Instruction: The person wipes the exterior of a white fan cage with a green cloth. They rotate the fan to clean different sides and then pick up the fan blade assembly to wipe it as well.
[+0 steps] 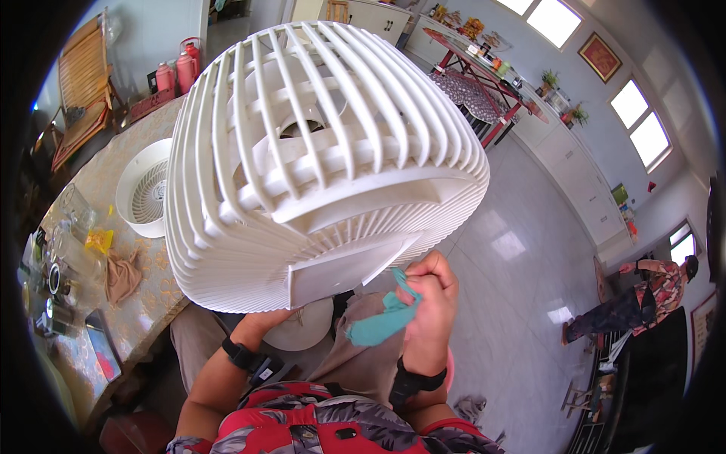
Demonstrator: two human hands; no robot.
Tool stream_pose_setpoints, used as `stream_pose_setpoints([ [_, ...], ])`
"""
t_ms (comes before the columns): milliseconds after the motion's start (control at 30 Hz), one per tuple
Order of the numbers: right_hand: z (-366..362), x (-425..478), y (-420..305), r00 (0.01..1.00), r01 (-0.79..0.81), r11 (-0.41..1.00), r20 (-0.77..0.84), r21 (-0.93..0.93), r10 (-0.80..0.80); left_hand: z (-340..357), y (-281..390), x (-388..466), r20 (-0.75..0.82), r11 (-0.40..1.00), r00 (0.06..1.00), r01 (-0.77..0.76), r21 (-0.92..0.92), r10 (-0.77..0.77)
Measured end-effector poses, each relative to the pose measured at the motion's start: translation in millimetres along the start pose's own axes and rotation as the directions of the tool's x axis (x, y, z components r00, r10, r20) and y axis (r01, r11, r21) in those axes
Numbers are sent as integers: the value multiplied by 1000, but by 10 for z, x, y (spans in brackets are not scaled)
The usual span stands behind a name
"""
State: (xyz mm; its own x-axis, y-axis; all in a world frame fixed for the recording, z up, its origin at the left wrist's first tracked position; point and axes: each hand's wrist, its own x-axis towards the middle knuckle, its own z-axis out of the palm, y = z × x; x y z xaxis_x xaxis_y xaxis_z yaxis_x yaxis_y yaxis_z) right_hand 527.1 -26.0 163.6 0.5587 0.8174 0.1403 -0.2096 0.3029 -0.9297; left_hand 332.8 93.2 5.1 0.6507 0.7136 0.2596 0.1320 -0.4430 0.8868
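Note:
A large white plastic fan housing (340,164) with a slatted grille fills the middle of the view, held up above my lap. Under its lower left edge is my left hand (272,319), its fingers hidden beneath the slats; it appears to support the housing. My right hand (429,295) pinches a teal cloth (385,323) close to the housing's lower right edge. One twisted end of the cloth reaches up to the slats, and the rest hangs loosely. Through the grille a round hub (303,122) shows inside.
On the cloth-covered table (150,272) to the left are a round white fan grille (153,193), a brown rag (122,275), a phone (103,346) and glass jars (76,249). Red thermos flasks (186,71) stand beyond. Another person (646,295) is at the far right, across the tiled floor (510,244).

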Motion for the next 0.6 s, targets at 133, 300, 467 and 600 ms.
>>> stream_pose_setpoints([
  [133, -120, 35, 100, 964, -173, 893, 256, 415, 68, -29, 5, 22, 5, 995, 1000, -24, 96, 24],
  [300, -41, -40, 136, 994, 58, 957, 69, 286, -80, -39, -77, -1, 88, 989, 996, -16, 145, 3],
  [467, -28, -73, 139, 967, 255, 966, 43, -44, -253, -70, 109, 16, 10, 999, 999, -33, 10, 33],
  [600, -43, -71, 126, 945, 327, 928, 61, -176, -322, -29, 111, 40, 24, 990, 1000, -5, -143, 8],
])
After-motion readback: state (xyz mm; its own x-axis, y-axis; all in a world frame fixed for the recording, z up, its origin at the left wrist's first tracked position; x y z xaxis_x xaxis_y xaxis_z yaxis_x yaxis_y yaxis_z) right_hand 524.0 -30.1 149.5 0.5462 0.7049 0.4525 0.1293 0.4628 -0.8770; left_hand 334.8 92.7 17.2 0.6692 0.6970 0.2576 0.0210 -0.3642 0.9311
